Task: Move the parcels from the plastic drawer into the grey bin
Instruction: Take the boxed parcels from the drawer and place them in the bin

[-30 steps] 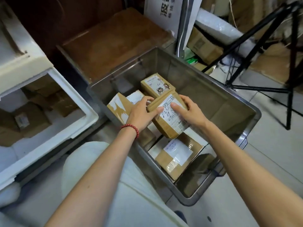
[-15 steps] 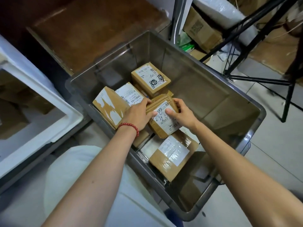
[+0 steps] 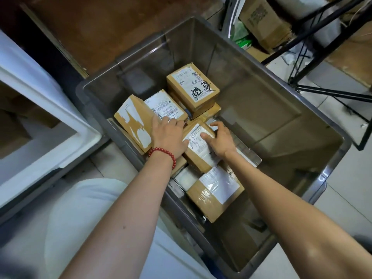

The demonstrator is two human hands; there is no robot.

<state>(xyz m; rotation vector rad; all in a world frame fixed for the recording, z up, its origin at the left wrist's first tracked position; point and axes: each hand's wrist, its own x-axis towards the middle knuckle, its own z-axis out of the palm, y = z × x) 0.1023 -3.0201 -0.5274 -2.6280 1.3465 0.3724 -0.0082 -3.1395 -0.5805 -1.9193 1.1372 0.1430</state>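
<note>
Head camera shows the left hand [image 3: 169, 135] and right hand [image 3: 220, 140] gripping one small parcel [image 3: 199, 158], fingers curled round its sides, thumbs on its label. It is low in the left side of the grey bin [image 3: 261, 101], among other parcels [image 3: 193, 87].

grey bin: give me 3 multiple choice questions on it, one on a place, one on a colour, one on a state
1. Where in the bin is the scribbled parcel?
A) nearest the person
B) at the far end of the pile
C) outside, on the floor

2. The bracelet is:
A) blue
B) green
C) red

3. The left hand and right hand are:
A) both on the middle parcel
B) both raised out of the bin
C) both pressed on the bin's rim

Answers:
1 B: it lies beyond all the other parcels, farthest from the person.
2 C: its beads are plainly red.
3 A: a thumb from each hand lies on that parcel's label, low inside the bin.
</note>
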